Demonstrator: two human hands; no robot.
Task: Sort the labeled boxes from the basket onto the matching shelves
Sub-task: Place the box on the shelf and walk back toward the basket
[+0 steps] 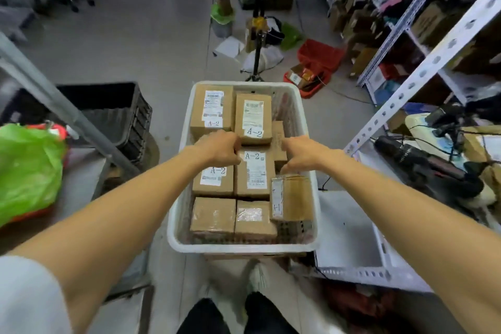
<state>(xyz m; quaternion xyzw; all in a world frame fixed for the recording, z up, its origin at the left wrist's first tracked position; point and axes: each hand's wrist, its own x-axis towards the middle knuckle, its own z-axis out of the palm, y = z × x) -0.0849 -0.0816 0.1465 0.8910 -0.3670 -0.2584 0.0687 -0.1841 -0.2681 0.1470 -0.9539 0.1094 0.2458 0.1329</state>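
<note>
A white plastic basket (244, 248) stands on the floor in front of me, filled with several brown cardboard boxes. Most carry white labels marked A-2; one box (294, 198) at the right, standing on its side, reads A-1. My left hand (219, 148) and my right hand (299, 156) reach down on either side of a middle A-2 box (253, 173). Their fingers curl at its left and right edges. Whether they grip it is hard to tell. The fingertips are hidden behind the hands.
A white metal shelf rack (423, 70) rises on the right, its lower shelves cluttered. A black crate (127, 114) and a green bag (24, 168) sit on the left. Beyond the basket are a tripod (257, 35) and a red bin (317, 62).
</note>
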